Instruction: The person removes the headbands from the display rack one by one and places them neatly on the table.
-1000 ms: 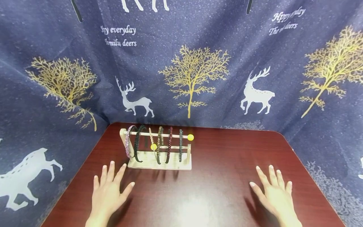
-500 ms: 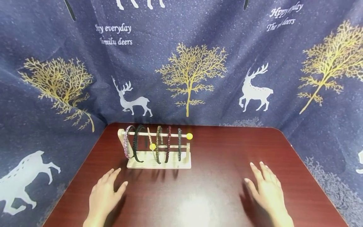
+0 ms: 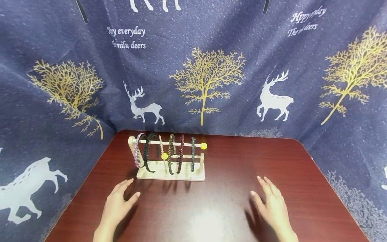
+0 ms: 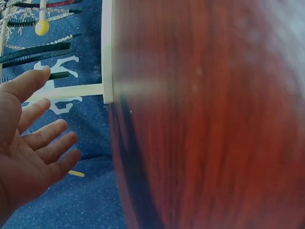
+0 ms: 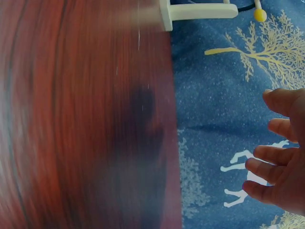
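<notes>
Beyond fingers [image 3: 122,187] of left hand [image 3: 116,206] | headband rack [image 3: 160,176] | well apart from right hand [image 3: 273,206] | all fingers loosely spread

Blue deer-print cloth [image 3: 181,33] behind red-brown table [image 3: 235,161]

On the dark blue cloth [image 3: 169,50], in the head view, there are two writings in white letters. In the upper left writing, the first line [image 3: 126,32] ends clearly with "everyday"; the word before it is distorted and only its final "y" is sure. The second line [image 3: 128,45] shows "milu deers", with unclear beginning. The upper right writing is slanted: its top line [image 3: 308,14] begins with "Hppy" and ends with "day", its bottom line [image 3: 302,30] reads "The", something unclear, then "deers".
</notes>
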Tool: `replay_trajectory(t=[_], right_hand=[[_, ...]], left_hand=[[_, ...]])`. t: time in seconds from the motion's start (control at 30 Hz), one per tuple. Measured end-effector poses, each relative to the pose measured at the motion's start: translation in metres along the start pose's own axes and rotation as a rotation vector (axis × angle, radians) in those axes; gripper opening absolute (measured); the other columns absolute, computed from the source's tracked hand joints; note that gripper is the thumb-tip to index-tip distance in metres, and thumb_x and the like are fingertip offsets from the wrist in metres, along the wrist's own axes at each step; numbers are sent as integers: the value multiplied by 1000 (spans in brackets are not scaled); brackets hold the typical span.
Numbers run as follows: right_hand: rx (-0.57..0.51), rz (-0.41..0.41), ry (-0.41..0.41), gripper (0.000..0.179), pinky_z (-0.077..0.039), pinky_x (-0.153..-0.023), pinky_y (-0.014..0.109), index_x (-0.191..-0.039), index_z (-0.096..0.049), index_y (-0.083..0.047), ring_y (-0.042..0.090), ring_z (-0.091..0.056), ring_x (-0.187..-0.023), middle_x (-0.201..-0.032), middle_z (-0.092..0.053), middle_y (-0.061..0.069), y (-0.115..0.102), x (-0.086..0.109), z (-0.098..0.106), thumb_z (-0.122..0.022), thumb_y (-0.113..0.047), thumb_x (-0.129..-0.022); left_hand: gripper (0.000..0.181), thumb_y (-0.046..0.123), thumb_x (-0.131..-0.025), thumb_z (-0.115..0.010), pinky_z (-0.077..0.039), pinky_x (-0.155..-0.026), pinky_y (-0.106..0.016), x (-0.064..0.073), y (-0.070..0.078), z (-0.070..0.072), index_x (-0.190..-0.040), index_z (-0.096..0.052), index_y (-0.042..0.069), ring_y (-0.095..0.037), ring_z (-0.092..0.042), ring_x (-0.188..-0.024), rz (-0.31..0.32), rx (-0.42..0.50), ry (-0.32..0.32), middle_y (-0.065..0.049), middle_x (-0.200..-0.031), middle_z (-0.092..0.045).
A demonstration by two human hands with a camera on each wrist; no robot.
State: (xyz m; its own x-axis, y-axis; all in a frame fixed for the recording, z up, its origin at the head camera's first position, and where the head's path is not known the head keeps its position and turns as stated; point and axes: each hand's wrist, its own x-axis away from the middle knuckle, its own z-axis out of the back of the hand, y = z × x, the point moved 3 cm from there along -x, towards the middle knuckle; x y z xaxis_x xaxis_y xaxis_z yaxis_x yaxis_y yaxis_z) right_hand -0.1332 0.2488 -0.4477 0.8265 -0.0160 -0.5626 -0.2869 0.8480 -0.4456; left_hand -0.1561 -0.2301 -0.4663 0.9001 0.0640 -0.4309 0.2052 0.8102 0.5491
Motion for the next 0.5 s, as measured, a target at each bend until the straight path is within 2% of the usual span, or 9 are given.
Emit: replay_trajectory(t=[0.3, 0.37, 0.5], right_hand=[[-148, -35, 38, 52, -40, -84, 59, -124, -54, 2, 44, -47, -111, -125, -49, 26, -13, -1, -11, -73, -3, -76], [-167, -47, 54, 52, -41, -90, 50, -124, -55, 2, 41, -49, -112, -125, -50, 24, -16, -2, -13, -74, -3, -75], [-210, -70, 87, 51, -34, -98, 20, -124, -56, 0, 34, -50, -113, -125, -53, 18, -20, -6, -16, -74, -2, -75]], left_hand=[[53, 20, -76, -76, -40, -85, -58, -5, -1, -6, -122, -57, 2, -42, -51, -108, 84, 69, -30, -25, -122, -53], [55, 21, -77, -75, -40, -86, -58, -6, -3, -7, -124, -56, 2, -42, -51, -108, 119, 81, -42, -25, -123, -52], [57, 27, -80, -73, -38, -89, -59, -10, -4, -9, -128, -53, 4, -41, -49, -111, 199, 114, -79, -24, -127, -49]])
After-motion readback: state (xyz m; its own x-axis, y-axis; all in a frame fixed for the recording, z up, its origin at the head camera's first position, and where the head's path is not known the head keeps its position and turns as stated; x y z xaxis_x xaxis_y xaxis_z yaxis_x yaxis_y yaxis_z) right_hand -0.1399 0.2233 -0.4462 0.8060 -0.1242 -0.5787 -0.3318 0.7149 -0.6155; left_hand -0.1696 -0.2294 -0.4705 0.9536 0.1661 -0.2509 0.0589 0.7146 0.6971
